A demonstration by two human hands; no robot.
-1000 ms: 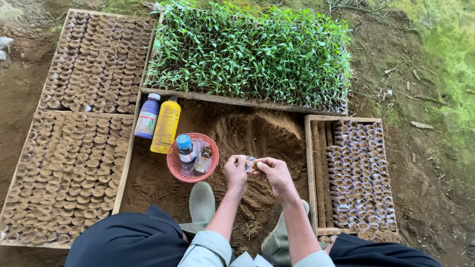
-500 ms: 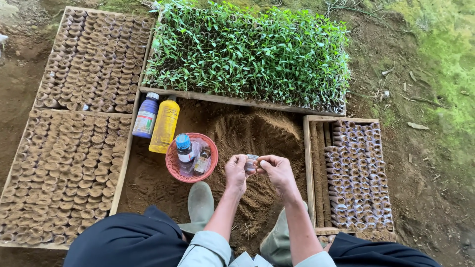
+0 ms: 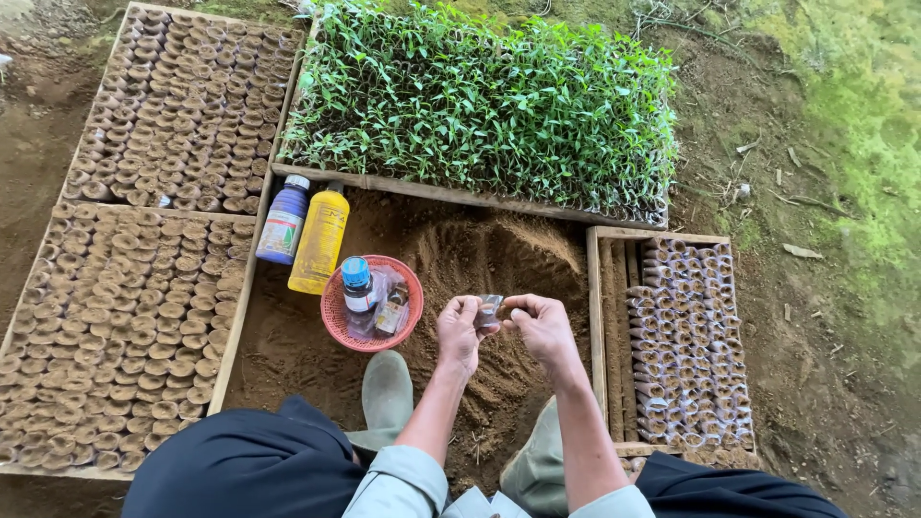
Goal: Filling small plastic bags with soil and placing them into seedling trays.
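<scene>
My left hand (image 3: 459, 328) and my right hand (image 3: 540, 324) meet over a mound of loose brown soil (image 3: 489, 269). Between their fingertips they pinch a small clear plastic bag (image 3: 489, 309) with soil in it. Just left of my hands sits a red mesh basket (image 3: 333, 317) that holds a blue-capped bottle (image 3: 357, 285) and a few small vials. My two green rubber boots (image 3: 387, 393) rest on the soil below my hands.
A blue bottle (image 3: 282, 221) and a yellow bottle (image 3: 319, 240) lie beside the basket. Wooden trays of soil-filled pots (image 3: 125, 317) lie at the left, another tray (image 3: 182, 105) behind them. A tray of green seedlings (image 3: 480, 105) stands at the back. A crate of filled bags (image 3: 683, 345) sits at the right.
My hands have stayed together over the soil, working the small bag between the fingertips. Nothing else has moved.
</scene>
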